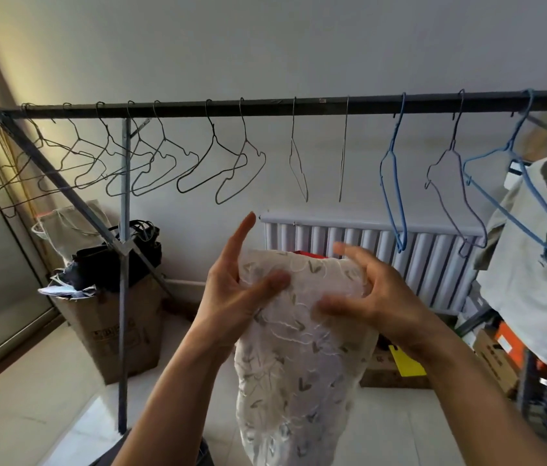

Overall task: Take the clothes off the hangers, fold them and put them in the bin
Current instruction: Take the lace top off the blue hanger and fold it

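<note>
Currently the white embroidered garment [299,381] is off its hanger and held at centre frame, its top edge spanning both hands and its long axis running straight down toward the lower edge. The left hand [242,290] pinches the upper left part, thumb on the front. The right hand [379,297] grips the upper right, fingers curled over the edge. Neither hand is nearer. Folding appears not yet begun. A pale garment [534,280] hangs from the rail [265,108] at far right.
</note>
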